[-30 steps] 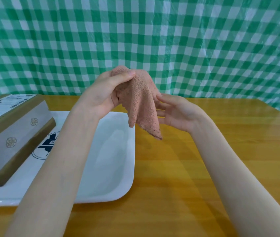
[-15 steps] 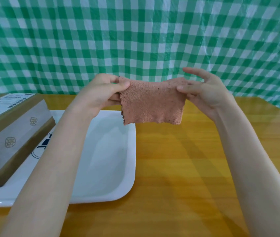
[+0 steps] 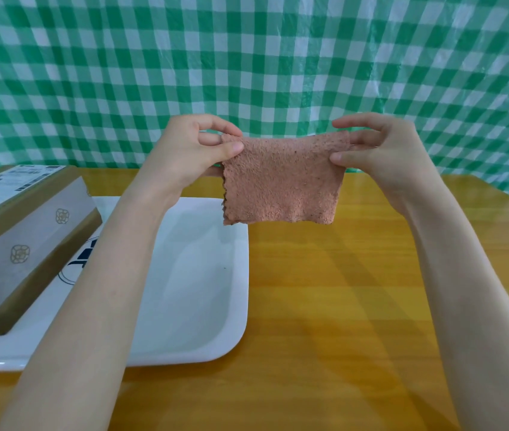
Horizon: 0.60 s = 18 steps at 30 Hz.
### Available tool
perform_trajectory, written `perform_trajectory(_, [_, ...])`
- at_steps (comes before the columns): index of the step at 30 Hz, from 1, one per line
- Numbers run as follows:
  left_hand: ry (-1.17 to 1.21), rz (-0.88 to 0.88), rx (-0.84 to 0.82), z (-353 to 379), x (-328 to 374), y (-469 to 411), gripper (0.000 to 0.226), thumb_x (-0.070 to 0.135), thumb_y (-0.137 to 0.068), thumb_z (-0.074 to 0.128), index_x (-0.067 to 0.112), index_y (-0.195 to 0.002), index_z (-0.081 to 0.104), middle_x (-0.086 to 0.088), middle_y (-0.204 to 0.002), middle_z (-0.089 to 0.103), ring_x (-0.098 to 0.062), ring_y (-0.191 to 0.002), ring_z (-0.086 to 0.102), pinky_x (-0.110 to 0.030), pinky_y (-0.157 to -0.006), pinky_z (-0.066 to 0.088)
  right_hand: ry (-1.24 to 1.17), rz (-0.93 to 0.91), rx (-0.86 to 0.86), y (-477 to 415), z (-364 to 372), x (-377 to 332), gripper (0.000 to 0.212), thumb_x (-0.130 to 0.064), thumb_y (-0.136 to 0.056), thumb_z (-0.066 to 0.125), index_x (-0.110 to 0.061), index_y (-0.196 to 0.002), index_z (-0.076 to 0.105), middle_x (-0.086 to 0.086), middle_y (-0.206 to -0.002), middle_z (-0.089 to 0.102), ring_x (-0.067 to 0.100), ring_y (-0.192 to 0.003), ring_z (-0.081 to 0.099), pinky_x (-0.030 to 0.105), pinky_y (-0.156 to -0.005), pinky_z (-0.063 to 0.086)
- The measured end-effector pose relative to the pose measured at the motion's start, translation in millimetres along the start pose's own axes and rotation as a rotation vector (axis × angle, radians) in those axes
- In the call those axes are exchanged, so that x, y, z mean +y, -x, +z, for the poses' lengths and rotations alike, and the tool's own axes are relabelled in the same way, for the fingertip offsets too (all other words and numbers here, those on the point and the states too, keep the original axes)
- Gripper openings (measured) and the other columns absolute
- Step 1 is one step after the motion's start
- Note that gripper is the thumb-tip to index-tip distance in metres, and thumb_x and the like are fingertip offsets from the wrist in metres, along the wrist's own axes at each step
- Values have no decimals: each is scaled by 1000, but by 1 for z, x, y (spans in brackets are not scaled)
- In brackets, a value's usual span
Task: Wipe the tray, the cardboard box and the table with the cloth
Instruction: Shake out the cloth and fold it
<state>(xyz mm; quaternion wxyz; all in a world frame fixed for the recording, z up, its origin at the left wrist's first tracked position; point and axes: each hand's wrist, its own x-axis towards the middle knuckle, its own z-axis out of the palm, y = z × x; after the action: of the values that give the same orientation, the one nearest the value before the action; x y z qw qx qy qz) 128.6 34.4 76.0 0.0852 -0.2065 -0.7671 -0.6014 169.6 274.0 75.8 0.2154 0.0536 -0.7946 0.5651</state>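
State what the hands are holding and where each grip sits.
Both hold the pink cloth, spread in the air: the left hand pinches its top left corner, the right hand its top right corner.

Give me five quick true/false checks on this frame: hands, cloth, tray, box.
1. Both hands pinch the cloth: left hand, right hand. True.
2. The cloth is pressed flat on the table. False: it hangs in the air, spread between the hands.
3. The cardboard box rests in the tray. True.
4. The tray is right of the cloth. False: it lies to the left, below it.
5. The cloth is blue. False: pinkish.
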Motion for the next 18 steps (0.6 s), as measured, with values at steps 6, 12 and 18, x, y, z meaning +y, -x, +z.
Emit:
perform_trajectory(6, [-94, 34, 56, 1, -5, -1, 11, 10, -80, 70, 21, -80, 67, 16, -61, 70, -3, -68, 70, -20, -62, 58, 227, -85, 139, -1, 5, 3, 24, -9, -80, 73, -19, -101, 68, 0, -81, 71, 9, -78, 67, 20, -71, 51])
perform_trajectory(12, [-244, 68, 145, 1, -10, -4, 3, 18, -84, 68, 20, -86, 69, 2, -76, 70, -10, -69, 68, -22, -63, 57, 392, -188, 160, -1, 9, 2, 13, -18, -85, 67, -13, -96, 72, -7, -80, 64, 5, -77, 61, 16, -74, 49])
perform_trajectory(18, [-407, 149, 168, -4, -11, -6, 14, 25, -90, 58, 17, -90, 70, -5, -80, 68, -17, -72, 60, -33, -71, 51, 398, -202, 136, -2, 9, 0, 9, -21, -86, 66, -15, -91, 71, -8, -76, 63, 8, -75, 61, 30, -78, 54])
